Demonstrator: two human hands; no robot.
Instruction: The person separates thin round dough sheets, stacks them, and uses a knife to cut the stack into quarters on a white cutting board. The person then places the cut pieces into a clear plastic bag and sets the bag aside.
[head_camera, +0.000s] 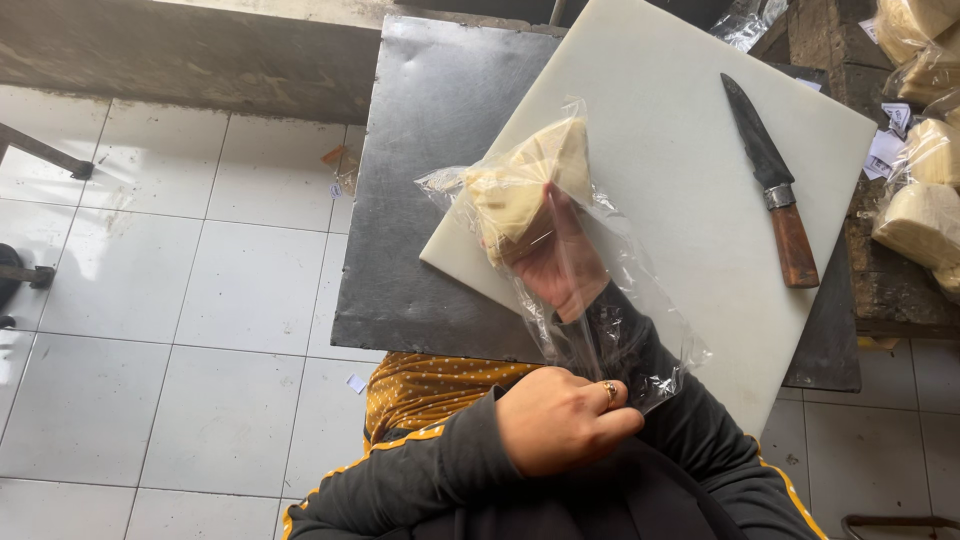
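While the pale wedge-shaped block (525, 185) sits deep inside the clear plastic bag (600, 300), my right hand (560, 265) is sleeved within that bag, fingers wrapped around the block's near end. Block and bag hang above the near-left corner of the white cutting board (680, 160). The bag's long axis runs from the block back toward my body, where my left hand (560, 420), fisted, pinches the open mouth. Right hand is nearer the block. A wooden-handled knife (772, 185) lies apart, to the right on the board; more bagged blocks (920, 220) sit beyond it.
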